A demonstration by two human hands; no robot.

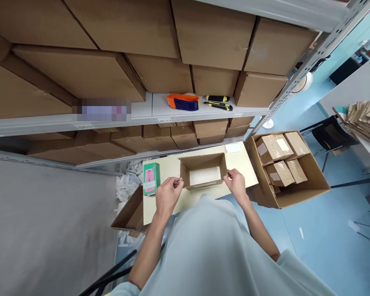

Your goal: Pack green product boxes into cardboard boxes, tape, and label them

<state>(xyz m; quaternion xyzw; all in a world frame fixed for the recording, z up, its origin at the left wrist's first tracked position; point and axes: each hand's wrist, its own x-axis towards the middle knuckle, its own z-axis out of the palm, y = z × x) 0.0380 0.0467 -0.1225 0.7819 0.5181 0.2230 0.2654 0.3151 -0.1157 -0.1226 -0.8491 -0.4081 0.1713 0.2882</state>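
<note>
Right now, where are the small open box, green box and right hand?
Small open box (202, 163): head view, far inner wall.
Green box (150, 179): head view, upper face.
Right hand (236, 183): head view, its back.

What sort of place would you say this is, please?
Probably a stockroom or packing area: a shelf stacked with cardboard boxes, utility knives, and a large carton holding taped boxes.

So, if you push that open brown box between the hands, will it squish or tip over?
The open box would probably slide rather than tip, since it sits low and wide on the table. Its thin cardboard walls look fairly stiff, but they might bend if squeezed near the top, where no lid covers it.
</note>
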